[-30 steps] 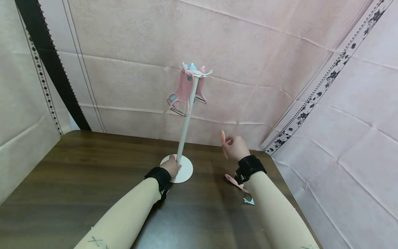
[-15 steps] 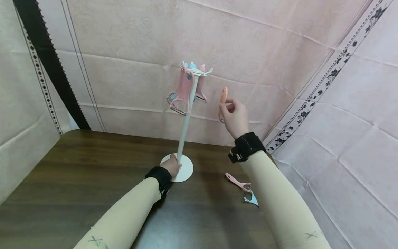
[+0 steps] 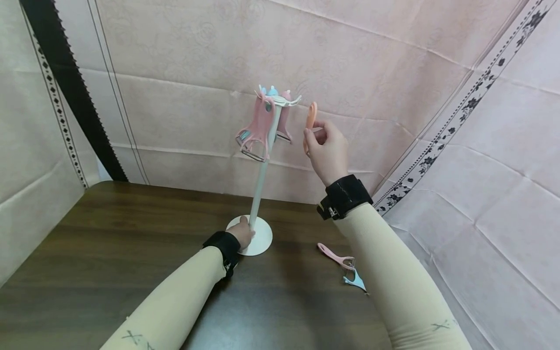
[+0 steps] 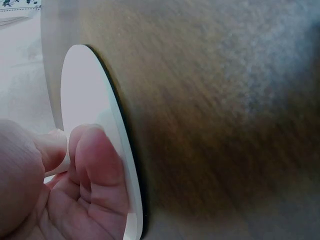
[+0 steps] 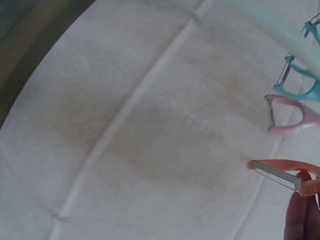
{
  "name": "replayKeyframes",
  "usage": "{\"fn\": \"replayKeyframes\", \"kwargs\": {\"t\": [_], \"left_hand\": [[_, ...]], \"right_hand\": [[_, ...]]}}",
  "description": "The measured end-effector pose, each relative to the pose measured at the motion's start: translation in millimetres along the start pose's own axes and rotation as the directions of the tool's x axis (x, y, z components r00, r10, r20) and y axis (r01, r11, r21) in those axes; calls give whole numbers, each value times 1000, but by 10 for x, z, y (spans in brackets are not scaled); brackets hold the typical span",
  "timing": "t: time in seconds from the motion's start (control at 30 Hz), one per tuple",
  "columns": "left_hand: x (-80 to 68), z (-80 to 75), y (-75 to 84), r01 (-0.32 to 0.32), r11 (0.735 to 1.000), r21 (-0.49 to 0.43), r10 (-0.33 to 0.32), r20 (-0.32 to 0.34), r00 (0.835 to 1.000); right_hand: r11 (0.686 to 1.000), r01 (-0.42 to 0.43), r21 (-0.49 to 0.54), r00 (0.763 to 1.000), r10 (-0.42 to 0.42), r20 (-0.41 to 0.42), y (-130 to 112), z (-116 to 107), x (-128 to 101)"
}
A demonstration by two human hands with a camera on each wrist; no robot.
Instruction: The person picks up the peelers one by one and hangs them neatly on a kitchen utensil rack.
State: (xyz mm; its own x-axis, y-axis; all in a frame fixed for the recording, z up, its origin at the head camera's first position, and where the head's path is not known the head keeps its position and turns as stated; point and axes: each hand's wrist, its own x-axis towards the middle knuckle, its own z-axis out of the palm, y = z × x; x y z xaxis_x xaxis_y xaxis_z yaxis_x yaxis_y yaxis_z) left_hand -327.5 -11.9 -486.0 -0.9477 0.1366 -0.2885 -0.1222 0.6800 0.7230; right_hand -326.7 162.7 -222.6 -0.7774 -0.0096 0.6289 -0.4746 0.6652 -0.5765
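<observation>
My left hand (image 3: 242,232) grips the foot of a white stand's pole (image 3: 259,187), thumb and fingers round it just over the round base (image 4: 87,95). In the head view, my right hand (image 3: 330,148) pinches an orange peeler (image 3: 312,115), handle end up, right of the stand's hooked top. The right wrist view shows its metal blade (image 5: 277,175) close to the fingertips. Pink peelers (image 3: 261,121) hang from the hooks, blades down. Blue peelers (image 5: 316,90) hang there too, partly hidden behind the pink ones in the head view.
On the brown wooden table (image 3: 131,253) lie a pink peeler (image 3: 334,255) and a light blue peeler (image 3: 356,281), their ends together beside my right forearm. Pale patterned cloth (image 3: 197,48) covers the back and sides behind the table.
My right hand has risen from low over the table's back with the orange peeler, moving slightly left to near the hooks. The left hand stays at the stand's foot.
</observation>
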Motion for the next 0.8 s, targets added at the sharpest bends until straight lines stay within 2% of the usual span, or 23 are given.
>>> {"fn": "replayKeyframes", "kwargs": {"t": [0.2,0.37,0.57,0.8], "left_hand": [[-55,-21,57,46,998,-53,-45,21,999],[-63,-33,60,39,998,-45,-38,15,999],[-38,-36,39,37,998,-46,-35,51,998],[-64,-60,55,23,999,-24,-22,58,998]], "right_hand": [[999,43,-15,998,-44,-46,-144,42,42],[993,65,-96,995,-71,-63,-216,75,98],[993,46,-112,998,-51,-45,-260,91,107],[991,25,-134,999,-29,-31,-262,100,99]]}}
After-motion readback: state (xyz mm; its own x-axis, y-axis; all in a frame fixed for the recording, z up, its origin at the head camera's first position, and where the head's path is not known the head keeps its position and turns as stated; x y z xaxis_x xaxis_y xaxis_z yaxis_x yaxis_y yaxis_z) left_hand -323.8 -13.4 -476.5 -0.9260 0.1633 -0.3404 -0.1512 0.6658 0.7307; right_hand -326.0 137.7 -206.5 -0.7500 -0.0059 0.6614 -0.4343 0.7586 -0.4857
